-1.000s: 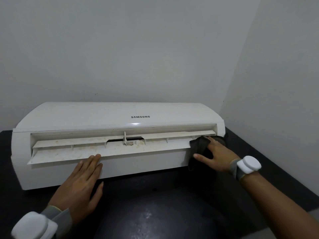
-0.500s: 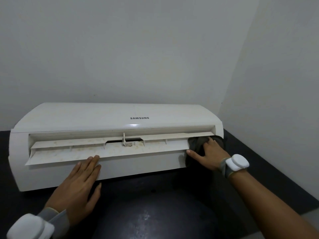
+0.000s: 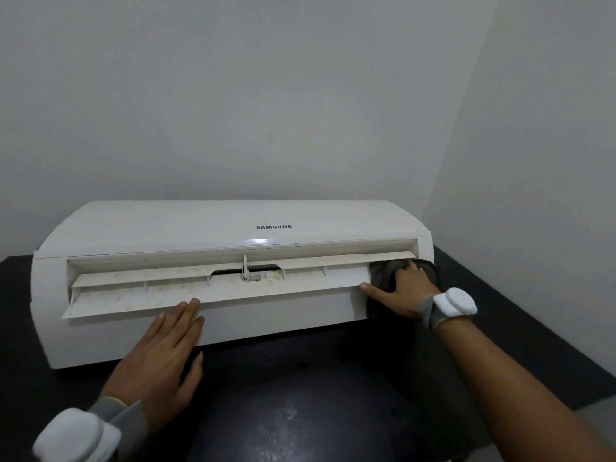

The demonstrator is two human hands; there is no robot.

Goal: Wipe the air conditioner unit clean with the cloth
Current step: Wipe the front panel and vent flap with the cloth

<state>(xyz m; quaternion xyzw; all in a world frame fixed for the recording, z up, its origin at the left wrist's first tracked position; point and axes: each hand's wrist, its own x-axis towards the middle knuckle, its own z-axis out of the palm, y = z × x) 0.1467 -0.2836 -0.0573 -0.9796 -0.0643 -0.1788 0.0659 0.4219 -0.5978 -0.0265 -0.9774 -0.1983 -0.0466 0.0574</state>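
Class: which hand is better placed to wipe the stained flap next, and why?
Right, probably: the right hand holds the cloth at the flap; the left hand lies flat, without cloth.

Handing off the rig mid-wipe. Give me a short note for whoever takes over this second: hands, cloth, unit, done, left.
Left hand flat, fingers straight, pressing the air conditioner unit front just under the flap.
Right hand grips the cloth, pushed against the flap's right end.
Unit sits on the dark table.
Done: right end under way.
Left: brownish stains on the flap's centre and left.
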